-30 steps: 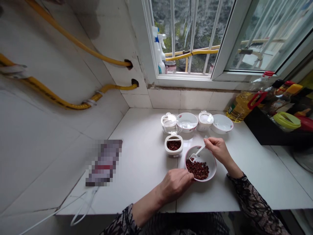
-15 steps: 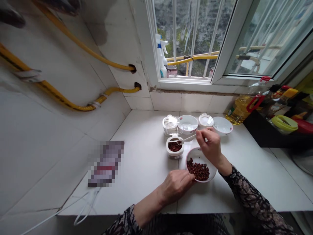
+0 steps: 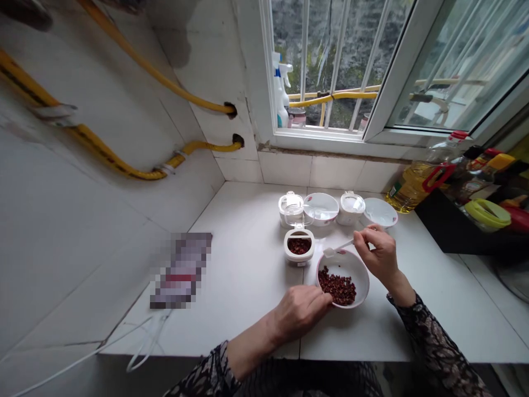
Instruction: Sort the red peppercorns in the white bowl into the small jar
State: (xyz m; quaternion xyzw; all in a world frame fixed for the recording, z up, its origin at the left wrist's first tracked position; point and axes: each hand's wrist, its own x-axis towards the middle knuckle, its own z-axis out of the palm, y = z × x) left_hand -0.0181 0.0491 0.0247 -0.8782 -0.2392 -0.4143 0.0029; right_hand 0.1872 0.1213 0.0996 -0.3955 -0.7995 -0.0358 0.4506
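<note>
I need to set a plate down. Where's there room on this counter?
Bare counter lies between the open tub and the blurred packet, and right of the right hand. It's crowded around the bowl and along the containers by the window.

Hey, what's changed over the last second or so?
The right hand has brought the white plastic spoon back from over the open container to the rim of the white bowl, still gripping it. The left hand stays at the bowl's edge, and the dark red grains remain in the bowl.
</note>
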